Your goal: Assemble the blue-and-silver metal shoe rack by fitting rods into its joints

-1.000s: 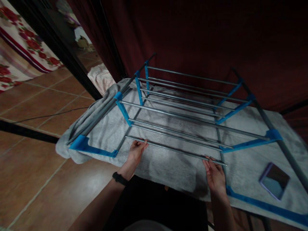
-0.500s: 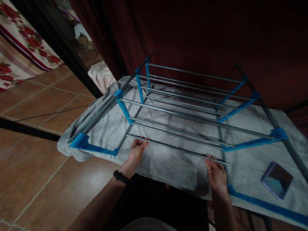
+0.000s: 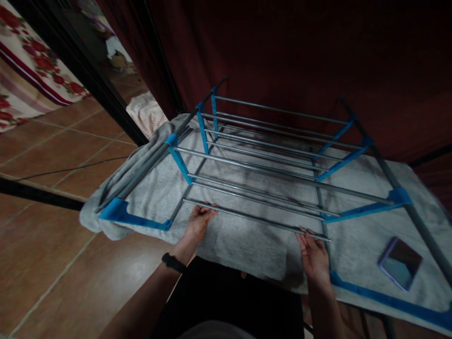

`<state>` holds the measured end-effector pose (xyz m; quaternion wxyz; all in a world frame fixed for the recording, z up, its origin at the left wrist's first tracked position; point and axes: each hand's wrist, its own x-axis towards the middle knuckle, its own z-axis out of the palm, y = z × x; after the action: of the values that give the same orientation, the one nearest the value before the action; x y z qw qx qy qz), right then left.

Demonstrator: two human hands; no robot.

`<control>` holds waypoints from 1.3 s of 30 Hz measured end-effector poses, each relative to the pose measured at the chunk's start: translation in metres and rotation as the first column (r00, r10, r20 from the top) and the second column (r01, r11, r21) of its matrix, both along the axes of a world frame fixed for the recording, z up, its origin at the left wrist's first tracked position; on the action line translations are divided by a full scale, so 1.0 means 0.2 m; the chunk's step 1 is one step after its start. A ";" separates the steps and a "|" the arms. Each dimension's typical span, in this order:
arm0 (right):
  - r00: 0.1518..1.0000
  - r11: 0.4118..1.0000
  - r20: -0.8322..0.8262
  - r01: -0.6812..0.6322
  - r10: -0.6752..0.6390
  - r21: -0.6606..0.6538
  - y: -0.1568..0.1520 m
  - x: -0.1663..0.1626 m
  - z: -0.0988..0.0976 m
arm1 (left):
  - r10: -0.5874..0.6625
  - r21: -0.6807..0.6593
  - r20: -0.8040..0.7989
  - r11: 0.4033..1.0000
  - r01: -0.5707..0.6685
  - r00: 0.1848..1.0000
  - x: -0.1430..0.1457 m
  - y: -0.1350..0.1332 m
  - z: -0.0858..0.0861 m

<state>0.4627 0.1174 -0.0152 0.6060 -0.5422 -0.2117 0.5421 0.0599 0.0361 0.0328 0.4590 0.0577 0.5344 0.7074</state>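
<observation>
A thin grey metal rod (image 3: pixel 254 218) lies across between my hands, its two ends free. Near its left end, my left hand (image 3: pixel 198 222) pinches it; a dark band circles that wrist. My right hand (image 3: pixel 312 253) has its fingers closed round the rod close to the right end. Just beyond stands a rack frame (image 3: pixel 282 179) of grey tubes and blue plastic brackets, with several rods joining its two sides. The nearest blue bracket on the left (image 3: pixel 136 217) and the one on the right (image 3: pixel 384 297) carry no rod between them.
A grey blanket (image 3: pixel 247 254) covers the surface under the frame. On the right a phone (image 3: pixel 400 263) lies on it, inside the frame's side. Dark red curtain (image 3: pixel 282 52) hangs behind. Black metal poles (image 3: pixel 106 99) and tiled floor (image 3: pixel 63 254) are at the left.
The whole view has shifted slightly, so the frame and phone sit a little further left. Both hands still hold the rod in nearly the same place against the frame.
</observation>
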 end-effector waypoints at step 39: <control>1.000 0.999 0.008 -0.014 0.014 0.034 -0.01 0.00 -0.02 | 0.055 0.007 0.036 0.998 -0.055 0.998 0.00 -0.01 -0.03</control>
<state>0.4624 0.1156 -0.0186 0.6105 -0.5324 -0.2272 0.5405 0.0591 0.0349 0.0263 0.4486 0.0320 0.5248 0.7227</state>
